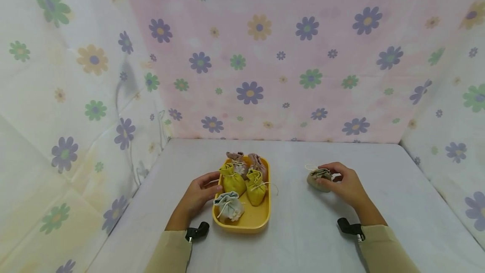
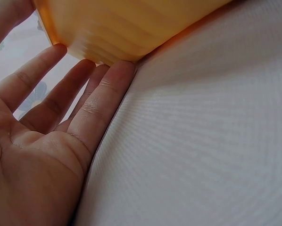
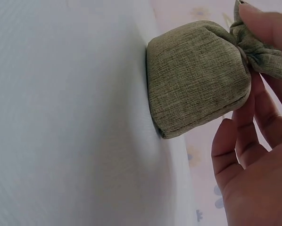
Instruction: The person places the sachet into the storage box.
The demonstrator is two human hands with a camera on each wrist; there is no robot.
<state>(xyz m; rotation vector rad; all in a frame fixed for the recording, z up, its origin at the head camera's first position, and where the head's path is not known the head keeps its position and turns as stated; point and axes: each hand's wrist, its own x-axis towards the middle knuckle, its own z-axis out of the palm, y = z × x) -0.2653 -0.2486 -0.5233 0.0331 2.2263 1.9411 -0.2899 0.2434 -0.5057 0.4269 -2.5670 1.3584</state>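
Observation:
At the right, my right hand [image 1: 347, 185] pinches the gathered neck of a grey-green drawstring pouch [image 3: 197, 77] between thumb and fingers. The pouch's base meets the white tabletop in the right wrist view. My left hand [image 1: 196, 196] is at the left side of a yellow tray [image 1: 255, 219]; its fairly straight fingertips touch the tray's outer wall [image 2: 131, 28] in the left wrist view. Inside the tray lie two yellow-green pouches [image 1: 233, 183], two dusty-pink pouches [image 1: 257, 164] at the back and a pale grey-blue pouch [image 1: 232, 209] at the front left.
A white-covered table [image 1: 295, 239] lies under everything, with a stretch of cloth between the tray and the right hand. Flower-printed fabric [image 1: 280, 75] hangs behind and on both sides. Black wrist cameras [image 1: 198, 231] sit at both cuffs.

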